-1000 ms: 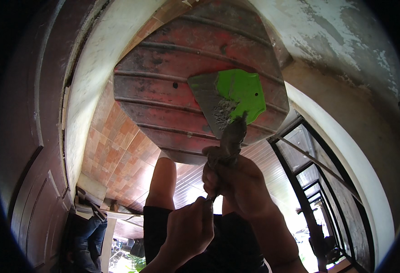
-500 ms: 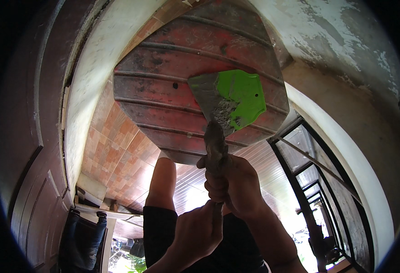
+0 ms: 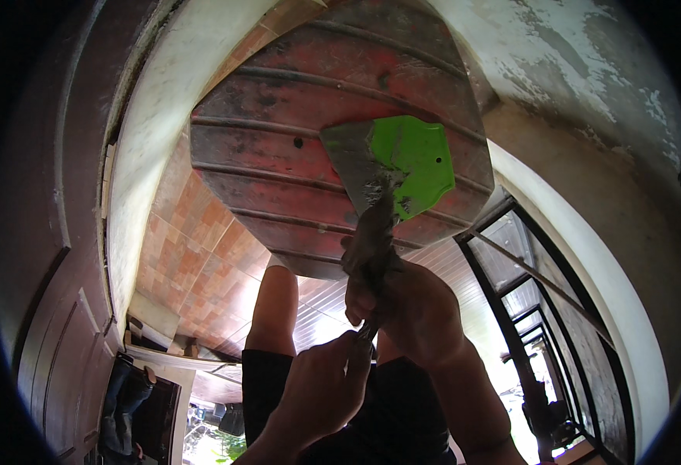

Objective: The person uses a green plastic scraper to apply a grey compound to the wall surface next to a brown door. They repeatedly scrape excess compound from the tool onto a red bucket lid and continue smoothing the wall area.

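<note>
My right hand (image 3: 426,310) is closed around a dark grey, limp bundle smeared with paste (image 3: 373,232), perhaps a plastic bag. Below it, my left hand (image 3: 321,384) pinches the bundle's narrow, twisted lower end. The bundle's upper end reaches the near edge of a flat green plastic scraper (image 3: 418,151). Grey paste coats the scraper's left side and near edge, and a small hole shows near its right edge. The scraper lies on a worn red board with raised ridges (image 3: 271,186), in front of my knees. My fingers partly hide the bundle's middle.
Brown patterned tiles (image 3: 189,232) cover the floor at left. A dark panelled door (image 3: 65,372) stands along the left side. To the right are a black-framed glazed panel (image 3: 511,240) and a wall with peeling paint (image 3: 581,62). A dark blue shape (image 3: 123,403) is at lower left.
The bundle's upper end has moved up onto the scraper's near edge. My right hand has turned and slid slightly right; my left hand has shifted slightly left. The dark blue shape has changed outline.
</note>
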Tool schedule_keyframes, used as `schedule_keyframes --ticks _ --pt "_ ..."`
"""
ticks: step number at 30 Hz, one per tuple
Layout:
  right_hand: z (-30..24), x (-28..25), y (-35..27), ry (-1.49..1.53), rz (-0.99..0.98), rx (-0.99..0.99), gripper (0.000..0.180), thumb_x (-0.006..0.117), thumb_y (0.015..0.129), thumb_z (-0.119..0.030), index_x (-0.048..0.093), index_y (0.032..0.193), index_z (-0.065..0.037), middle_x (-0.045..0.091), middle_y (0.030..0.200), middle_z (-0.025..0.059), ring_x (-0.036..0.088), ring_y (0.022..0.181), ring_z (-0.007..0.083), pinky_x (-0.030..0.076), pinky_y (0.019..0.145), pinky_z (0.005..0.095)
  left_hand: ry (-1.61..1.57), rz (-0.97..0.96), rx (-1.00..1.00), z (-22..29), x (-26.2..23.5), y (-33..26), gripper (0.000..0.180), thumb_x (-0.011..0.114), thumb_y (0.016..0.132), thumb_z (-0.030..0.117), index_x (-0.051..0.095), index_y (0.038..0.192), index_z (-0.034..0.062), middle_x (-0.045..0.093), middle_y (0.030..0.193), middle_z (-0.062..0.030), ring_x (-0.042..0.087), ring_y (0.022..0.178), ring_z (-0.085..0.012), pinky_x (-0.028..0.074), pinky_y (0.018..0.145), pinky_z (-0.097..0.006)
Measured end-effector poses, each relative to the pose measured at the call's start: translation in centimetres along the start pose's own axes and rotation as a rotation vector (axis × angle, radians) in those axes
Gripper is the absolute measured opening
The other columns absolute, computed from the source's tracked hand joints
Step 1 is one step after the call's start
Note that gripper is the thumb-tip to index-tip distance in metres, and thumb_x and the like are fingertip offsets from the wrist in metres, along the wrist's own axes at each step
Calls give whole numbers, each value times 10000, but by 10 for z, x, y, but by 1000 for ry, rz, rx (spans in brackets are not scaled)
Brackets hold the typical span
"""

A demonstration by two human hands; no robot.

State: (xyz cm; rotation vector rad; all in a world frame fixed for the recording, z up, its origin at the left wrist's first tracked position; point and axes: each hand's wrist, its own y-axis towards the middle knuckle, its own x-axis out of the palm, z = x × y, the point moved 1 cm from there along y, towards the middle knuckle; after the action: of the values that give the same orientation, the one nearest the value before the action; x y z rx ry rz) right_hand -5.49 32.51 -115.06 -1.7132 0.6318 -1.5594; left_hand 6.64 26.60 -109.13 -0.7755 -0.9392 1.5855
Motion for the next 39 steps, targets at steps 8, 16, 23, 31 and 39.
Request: schedule_keyframes --ticks 8,16,23,31,39 --pt "-9 0 -2 -334 38 -80 285 428 972 -153 542 1114 67 608 866 108 595 802 163 483 725 304 -408 76 -126 6 -4 25 258 549 923 202 646 902 -36 625 692 -66 573 587 -112 448 555 -241" --pt "-3 -12 -10 -336 -196 -89 384 442 988 -241 556 1174 75 629 909 116 566 803 112 455 695 275 -521 252 34 20 -11 16 268 535 937 171 631 772 -17 451 434 9 362 342 -41 260 365 -232" --pt "13 -21 -10 -219 -251 -104 351 455 987 -231 607 1047 79 657 900 147 612 801 143 468 717 283 -480 20 20 11 -15 12 56 534 876 13 563 911 -19 512 575 -83 524 463 -164 381 416 -284" --pt "28 1 -21 -59 12 -79 325 495 975 -224 630 963 71 665 897 136 631 852 173 491 795 317 -247 150 130 7 -6 -2 86 485 879 32 540 834 -15 533 585 -130 572 482 -265 422 428 -337" --pt "18 5 -23 -113 229 9 313 506 969 -227 622 967 63 669 868 130 647 831 169 509 766 303 -77 206 134 8 2 -5 301 518 908 130 530 629 17 491 477 -116 536 407 -257 389 394 -326"
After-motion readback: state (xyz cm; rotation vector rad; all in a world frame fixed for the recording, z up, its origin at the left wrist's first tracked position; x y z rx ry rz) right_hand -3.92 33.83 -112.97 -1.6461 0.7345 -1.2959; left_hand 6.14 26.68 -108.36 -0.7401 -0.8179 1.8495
